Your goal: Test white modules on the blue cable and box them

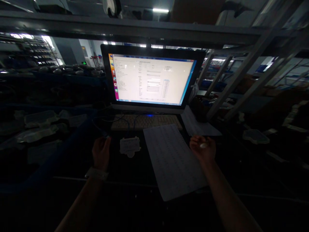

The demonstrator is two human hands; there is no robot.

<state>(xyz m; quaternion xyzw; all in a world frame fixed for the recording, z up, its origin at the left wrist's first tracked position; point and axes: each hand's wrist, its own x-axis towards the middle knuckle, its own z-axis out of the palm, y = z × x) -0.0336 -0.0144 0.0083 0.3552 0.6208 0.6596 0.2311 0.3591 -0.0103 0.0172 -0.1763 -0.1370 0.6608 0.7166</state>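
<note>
My left hand [100, 153], with a pale band at its wrist, is closed in a pinch on the end of a thin blue cable [99, 128]. Just right of it a flat, pale plate with small tabs [129, 146] lies on the dark table. My right hand [205, 149] is half turned up, its fingers curled around a small white object [204, 145] whose kind is too dark to make out. Beside and partly under that wrist rests a printed sheet of paper [169, 158].
A lit monitor [152, 80] stands at the back, with a white keyboard [147, 122] before it. On the left, a blue bin [72, 141] holds several clear plastic cases. Another sheet [200, 124] and a clear case [256, 136] lie to the right. Metal shelf bars [145, 27] cross above.
</note>
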